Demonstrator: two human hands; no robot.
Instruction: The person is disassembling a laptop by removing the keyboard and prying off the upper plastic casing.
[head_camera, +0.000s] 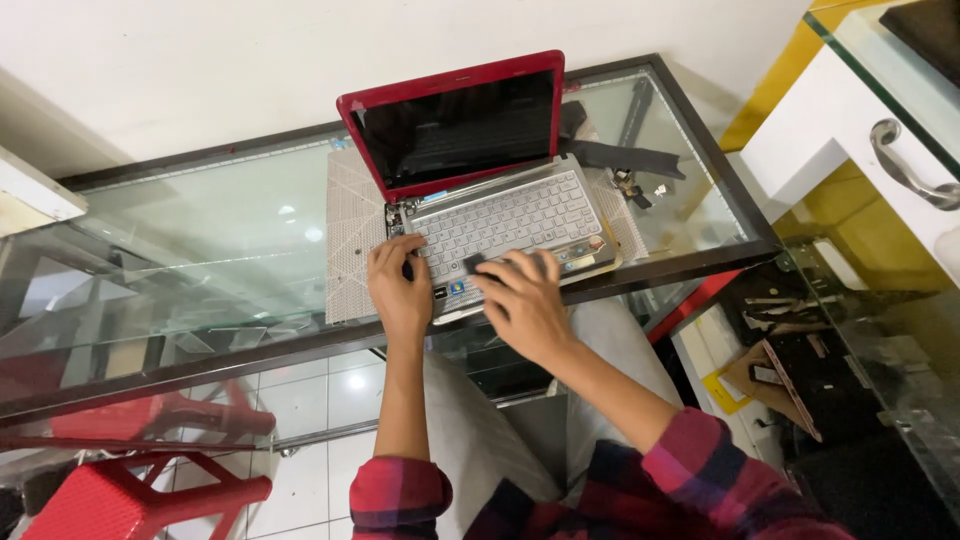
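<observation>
Bare skin first: the left hand (400, 290) is laid loosely curled on the near-left corner of the laptop (480, 180), nothing gripped as far as can be seen. A small black piece (474, 263) is touched by the right hand (525, 305), fingers spread on the palm rest; a real grip can't be told. Silver keyboard, red lid propped up, all sat on a pale mat (350, 240) on the glass table (200, 230). 2 red stools (140, 490) are seen underneath.

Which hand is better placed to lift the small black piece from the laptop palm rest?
Probably the right hand: its fingertips already touch the black piece. The left hand rests on the laptop corner.
</observation>
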